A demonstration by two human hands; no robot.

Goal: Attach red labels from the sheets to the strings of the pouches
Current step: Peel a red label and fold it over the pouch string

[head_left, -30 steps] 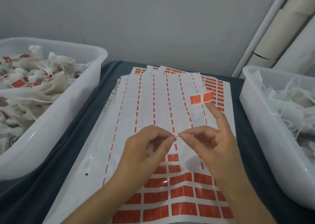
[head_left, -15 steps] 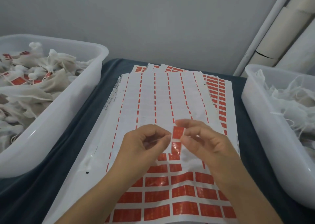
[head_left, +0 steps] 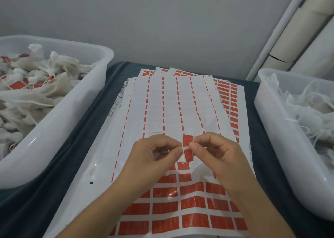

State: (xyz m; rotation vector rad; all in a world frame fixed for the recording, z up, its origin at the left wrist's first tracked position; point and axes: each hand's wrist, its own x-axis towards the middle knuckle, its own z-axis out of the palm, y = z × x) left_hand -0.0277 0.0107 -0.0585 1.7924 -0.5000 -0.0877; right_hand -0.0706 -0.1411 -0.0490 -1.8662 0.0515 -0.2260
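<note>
A red label (head_left: 188,148) hangs upright between my two hands, above the label sheet (head_left: 162,111). My right hand (head_left: 215,151) pinches the label's right edge between thumb and forefinger. My left hand (head_left: 155,152) is closed at its left edge, fingertips touching the label; a thin pouch string there is too fine to make out. The sheet's far rows are peeled bare; red labels (head_left: 165,208) fill the near rows.
A white tub (head_left: 59,129) at left holds pouches with red labels on them. Another white tub (head_left: 282,147) at right holds white pouches with loose strings. More label sheets (head_left: 227,96) fan out underneath on the dark blue cloth (head_left: 75,147). Pipes stand at the back right.
My right hand brought the red label down from its raised forefinger to the fingertips of my left hand. The label now stands upright between both hands.
</note>
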